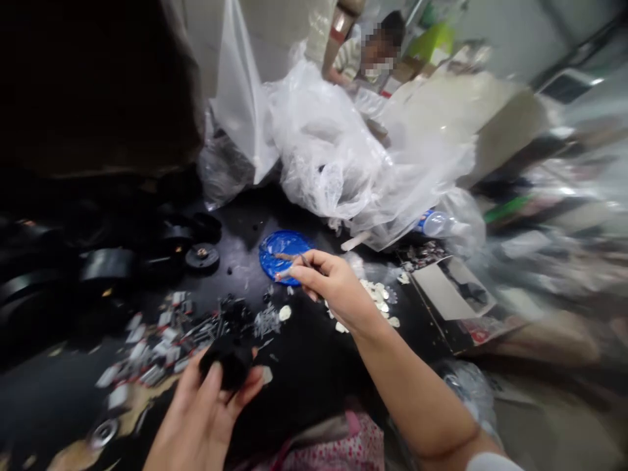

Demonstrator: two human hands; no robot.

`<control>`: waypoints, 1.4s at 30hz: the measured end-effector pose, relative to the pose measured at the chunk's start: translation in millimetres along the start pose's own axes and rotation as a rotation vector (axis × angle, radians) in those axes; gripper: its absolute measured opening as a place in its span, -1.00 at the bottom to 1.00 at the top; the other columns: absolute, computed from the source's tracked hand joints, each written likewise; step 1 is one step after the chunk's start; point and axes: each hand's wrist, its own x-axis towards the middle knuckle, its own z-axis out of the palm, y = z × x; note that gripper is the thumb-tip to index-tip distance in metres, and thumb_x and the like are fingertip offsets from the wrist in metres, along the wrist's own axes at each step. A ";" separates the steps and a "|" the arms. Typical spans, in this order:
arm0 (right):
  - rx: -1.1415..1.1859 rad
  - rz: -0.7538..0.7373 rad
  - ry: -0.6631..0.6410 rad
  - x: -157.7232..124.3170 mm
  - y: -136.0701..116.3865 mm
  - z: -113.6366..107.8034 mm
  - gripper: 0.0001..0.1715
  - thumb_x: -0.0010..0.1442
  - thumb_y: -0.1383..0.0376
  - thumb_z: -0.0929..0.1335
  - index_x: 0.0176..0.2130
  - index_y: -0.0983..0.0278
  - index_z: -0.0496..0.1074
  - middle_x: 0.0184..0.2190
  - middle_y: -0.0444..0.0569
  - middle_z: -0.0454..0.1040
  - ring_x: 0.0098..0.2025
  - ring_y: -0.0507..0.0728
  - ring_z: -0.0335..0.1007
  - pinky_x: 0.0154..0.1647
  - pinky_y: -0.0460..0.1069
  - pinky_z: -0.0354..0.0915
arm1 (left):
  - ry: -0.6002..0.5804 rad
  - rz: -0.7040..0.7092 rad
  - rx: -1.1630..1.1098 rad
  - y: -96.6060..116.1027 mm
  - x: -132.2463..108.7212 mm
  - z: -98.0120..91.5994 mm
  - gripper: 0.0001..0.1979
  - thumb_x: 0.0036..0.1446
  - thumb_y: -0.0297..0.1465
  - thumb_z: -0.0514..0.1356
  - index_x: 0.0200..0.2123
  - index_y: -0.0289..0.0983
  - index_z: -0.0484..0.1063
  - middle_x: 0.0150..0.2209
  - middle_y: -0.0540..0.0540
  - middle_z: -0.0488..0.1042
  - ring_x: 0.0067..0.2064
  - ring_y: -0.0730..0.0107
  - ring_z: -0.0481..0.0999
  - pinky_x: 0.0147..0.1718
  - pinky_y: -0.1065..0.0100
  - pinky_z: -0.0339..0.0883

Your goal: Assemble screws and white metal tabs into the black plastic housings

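My left hand (209, 396) is closed round a dark black part (227, 361), its exact kind too dark to make out. Between thumb and fingers, my right hand (321, 281) pinches a thin stick (283, 256). The stick's tip is over a round blue lid (267, 268), which looks smeared with something glossy; whether the two touch I cannot tell. Right of the lid lie several pale flat discs (377, 296), partly behind my right wrist. One more pale disc (285, 313) lies between my hands, beside a small heap of thin grey pieces (267, 319).
Small silver-grey cylinders (157, 353) are scattered on the black table (314, 386) at the left. Beyond them stand black round parts (202, 256). Crumpled clear plastic bags (328, 144) fill the back, with a bottle (436, 224) and an open white box (454, 288) at right. A person (348, 59) sits behind.
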 end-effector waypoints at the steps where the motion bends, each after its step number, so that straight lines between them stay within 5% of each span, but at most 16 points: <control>1: 0.135 0.033 -0.025 -9.9 -3.4 7.7 -0.71 0.15 0.10 0.38 -0.37 0.27 0.36 -0.51 -0.19 0.34 -0.58 -0.08 0.06 -0.58 -0.13 0.04 | -0.010 -0.018 -0.030 2.3 -1.9 6.4 -0.67 -0.20 -0.31 0.47 -0.28 -0.10 0.56 -0.36 -0.03 0.65 -0.37 0.16 0.64 -0.39 0.31 0.58; 3: 0.247 0.067 -0.056 -26.2 -12.0 19.4 -0.75 0.12 0.15 0.42 -0.39 0.27 0.39 -0.53 -0.20 0.33 -0.57 -0.08 0.06 -0.57 -0.13 0.04 | -0.038 -0.048 -0.044 5.7 -4.8 15.9 -0.71 -0.19 -0.31 0.47 -0.32 -0.16 0.57 -0.33 -0.07 0.65 -0.34 0.16 0.64 -0.31 0.23 0.58; 13: 0.056 -0.048 -0.030 -50.9 -30.6 33.2 -0.87 0.12 0.28 0.42 -0.39 0.28 0.42 -0.46 -0.18 0.46 -0.42 -0.04 0.35 -0.38 -0.14 0.28 | -0.106 -0.106 -0.066 7.5 -12.4 19.1 -0.83 -0.08 -0.36 0.42 -0.35 -0.19 0.57 -0.28 -0.04 0.64 -0.32 0.23 0.64 -0.25 0.24 0.56; 19: -0.087 -0.101 -0.080 -56.1 -30.5 31.9 -0.88 0.12 0.28 0.43 -0.38 0.29 0.44 -0.45 -0.18 0.43 -0.42 -0.05 0.32 -0.39 -0.15 0.24 | -0.078 0.103 0.132 2.6 -17.1 12.0 -0.69 0.03 -0.22 0.33 -0.12 -0.10 0.49 -0.07 -0.03 0.56 -0.09 0.25 0.56 -0.14 0.38 0.46; 24: -0.226 -0.220 -0.106 -60.6 -36.0 26.6 -0.92 0.11 0.34 0.44 -0.37 0.30 0.46 -0.44 -0.18 0.44 -0.37 -0.05 0.35 -0.29 -0.13 0.24 | -0.043 0.410 0.577 -1.2 -18.4 -7.0 -0.71 0.11 -0.15 0.24 -0.10 -0.06 0.45 -0.07 0.04 0.48 -0.02 0.34 0.45 -0.09 0.54 0.32; 29: -0.083 -0.107 -0.101 -66.9 -32.7 30.5 -0.85 0.17 0.28 0.41 -0.40 0.28 0.41 -0.47 -0.17 0.49 -0.43 -0.04 0.39 -0.40 -0.14 0.26 | -0.109 0.478 0.664 -1.1 -17.2 -10.7 -0.78 0.16 -0.16 0.19 -0.12 -0.01 0.44 -0.11 0.11 0.47 -0.07 0.41 0.44 -0.11 0.61 0.27; 35: -0.327 -0.488 -0.005 -76.2 -24.6 28.6 -0.90 0.17 0.33 0.43 -0.27 0.33 0.50 -0.42 -0.10 0.53 -0.34 0.01 0.40 -0.20 -0.02 0.19 | -0.170 0.327 0.540 -5.0 -15.7 -13.7 -0.77 0.15 -0.18 0.21 -0.10 0.04 0.43 -0.10 0.10 0.47 -0.03 0.33 0.47 -0.02 0.47 0.29; 40: 0.151 0.148 -0.360 -76.2 -21.0 18.9 -0.68 0.07 0.10 0.47 -0.27 0.28 0.55 -0.40 -0.12 0.53 -0.35 0.01 0.43 -0.27 -0.07 0.31 | -0.195 0.115 0.464 -9.2 -17.3 -29.2 -0.72 0.06 -0.14 0.28 -0.15 -0.03 0.47 -0.17 0.02 0.55 -0.08 0.25 0.53 -0.12 0.43 0.39; 42: 0.287 0.295 -0.459 -77.6 -17.8 19.0 -0.69 0.07 0.08 0.46 -0.35 0.29 0.55 -0.42 -0.13 0.53 -0.36 0.00 0.44 -0.27 -0.09 0.33 | -0.220 0.061 0.479 -11.4 -19.0 -40.2 -0.73 0.07 -0.14 0.26 -0.15 -0.04 0.48 -0.13 0.00 0.55 -0.03 0.21 0.51 -0.13 0.43 0.40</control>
